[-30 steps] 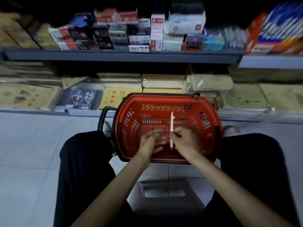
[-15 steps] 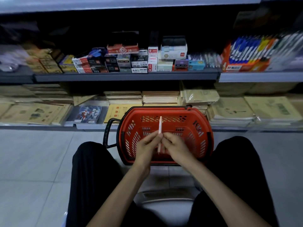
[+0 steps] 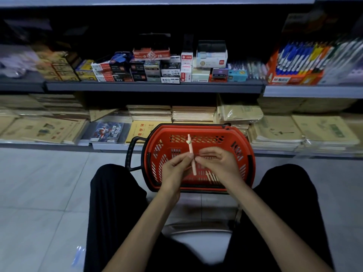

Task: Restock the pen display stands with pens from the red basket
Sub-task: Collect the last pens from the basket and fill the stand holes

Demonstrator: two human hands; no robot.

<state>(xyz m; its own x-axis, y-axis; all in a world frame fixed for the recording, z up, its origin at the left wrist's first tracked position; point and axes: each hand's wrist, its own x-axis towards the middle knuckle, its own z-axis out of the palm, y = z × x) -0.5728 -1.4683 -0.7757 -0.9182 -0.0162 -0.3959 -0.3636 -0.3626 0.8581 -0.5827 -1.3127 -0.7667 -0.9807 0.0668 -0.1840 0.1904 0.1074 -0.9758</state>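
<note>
pen: we see one pale pink pen (image 3: 190, 148) upright above the red basket (image 3: 206, 129), ornament end up, writing end down.
left hand: the left hand (image 3: 172, 170) pinches the barrel near mid-length between thumb and fingertips (image 3: 186, 157); it is clamped on the pen.
right hand: the right hand (image 3: 218, 163) has its fingers stretched almost straight towards the barrel, thumb tip at or just beside it. It does not look wrapped round it; we cannot tell whether it presses.
remaining stock: a few loose pens (image 3: 211, 176) lie on the basket floor under the right hand; the count is unreadable.
target: the orange pen display stand (image 3: 290, 80) sits on the shelf (image 3: 153, 86), up and to the right, well apart from both hands.
handling (our judgement): light, stiff and slender. The smooth plastic barrel is likely slippery, so a two-finger pinch is enough but may let it twist.
hold point (judgement): mid-barrel, below the ornament; that leaves the lower end free to enter a slot.
fragile part (judgement): the small ornament near the top looks like the weakest spot, so we would not grip or lever there.
risk (judgement): a drop would probably land in the basket, at little cost.
</note>
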